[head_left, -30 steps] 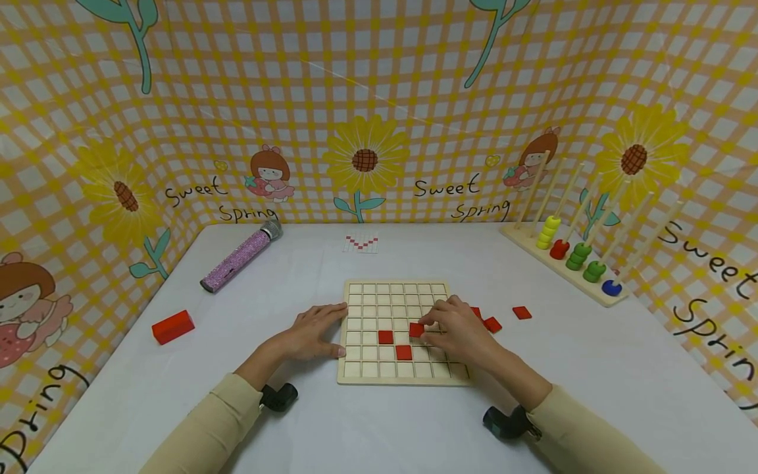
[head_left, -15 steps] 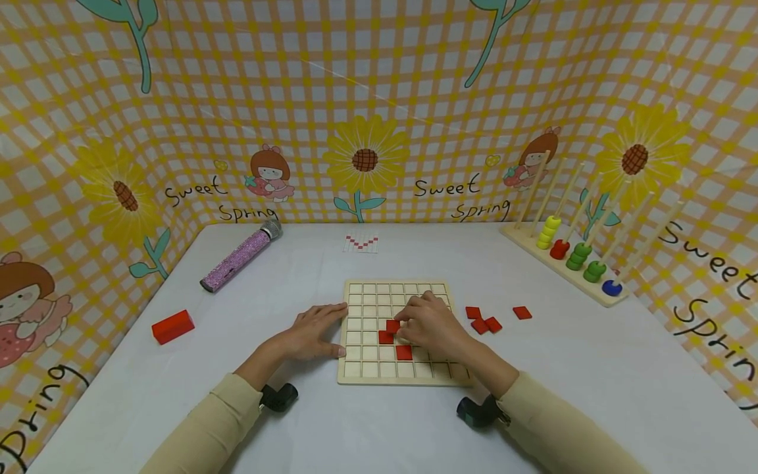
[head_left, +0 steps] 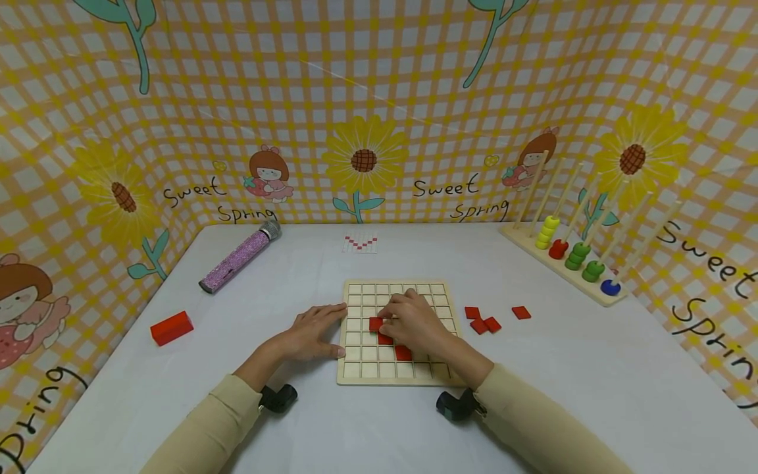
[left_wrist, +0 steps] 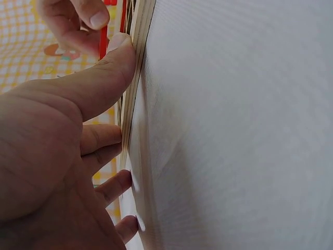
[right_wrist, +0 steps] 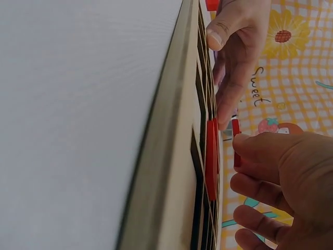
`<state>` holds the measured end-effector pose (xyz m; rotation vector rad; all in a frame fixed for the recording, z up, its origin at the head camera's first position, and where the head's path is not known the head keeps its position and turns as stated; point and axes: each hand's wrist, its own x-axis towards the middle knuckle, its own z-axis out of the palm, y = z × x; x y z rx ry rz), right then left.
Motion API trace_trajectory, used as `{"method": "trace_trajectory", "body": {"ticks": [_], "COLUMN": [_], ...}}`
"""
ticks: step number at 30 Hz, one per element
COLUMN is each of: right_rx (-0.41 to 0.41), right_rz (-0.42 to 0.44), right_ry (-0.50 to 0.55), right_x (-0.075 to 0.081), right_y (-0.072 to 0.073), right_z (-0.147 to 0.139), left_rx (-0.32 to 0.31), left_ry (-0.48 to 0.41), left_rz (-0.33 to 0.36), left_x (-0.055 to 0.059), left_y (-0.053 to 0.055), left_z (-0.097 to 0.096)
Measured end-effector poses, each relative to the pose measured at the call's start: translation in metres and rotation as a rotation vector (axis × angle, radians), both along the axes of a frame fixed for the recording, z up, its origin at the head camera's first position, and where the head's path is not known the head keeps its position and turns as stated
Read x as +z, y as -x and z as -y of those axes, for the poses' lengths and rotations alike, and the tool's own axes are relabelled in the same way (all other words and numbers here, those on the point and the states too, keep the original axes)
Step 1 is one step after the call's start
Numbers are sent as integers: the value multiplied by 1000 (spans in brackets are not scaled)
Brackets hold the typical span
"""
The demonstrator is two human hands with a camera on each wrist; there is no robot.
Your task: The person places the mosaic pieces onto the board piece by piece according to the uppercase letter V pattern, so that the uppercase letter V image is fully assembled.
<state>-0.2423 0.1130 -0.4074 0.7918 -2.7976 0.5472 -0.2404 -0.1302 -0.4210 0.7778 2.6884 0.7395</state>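
A wooden grid board (head_left: 355, 374) lies flat on the table, with two red square tiles set in its cells, one red tile (head_left: 404, 353) lower and another (head_left: 385, 339) up and left of it. My right hand (head_left: 417, 322) pinches a third red tile (head_left: 376, 324) between thumb and fingers; in the right wrist view that tile (right_wrist: 236, 143) is held above the board's surface. At the board's left edge my left hand (head_left: 310, 332) rests with its fingers and thumb (left_wrist: 119, 57) extended, touching the rim.
Several loose red tiles (head_left: 493, 324) lie right of the board. Behind it is a small pattern card (head_left: 360, 243). A glittery microphone (head_left: 237, 260) and a red block (head_left: 172, 328) are at the left; a wooden peg stand (head_left: 583, 276) with coloured beads is at the back right.
My right hand has carried the pinched tile leftward across the board, from right of the two set tiles to above and left of them. The left hand has stayed at the edge.
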Motion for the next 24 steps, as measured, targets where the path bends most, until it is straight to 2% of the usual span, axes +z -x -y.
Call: {"method": "trace_trajectory", "body": {"ticks": [14, 24], "right_rx": [-1, 4], "right_rz": [51, 73], "right_ry": [9, -18], "right_x": [-6, -5], "right_y": [7, 8], "right_z": [11, 12], "left_rx": [10, 10], "left_ry": [11, 8], "left_rz": [4, 7], "left_x": [-2, 0], "left_y": [0, 0], "left_z": [-1, -1]}}
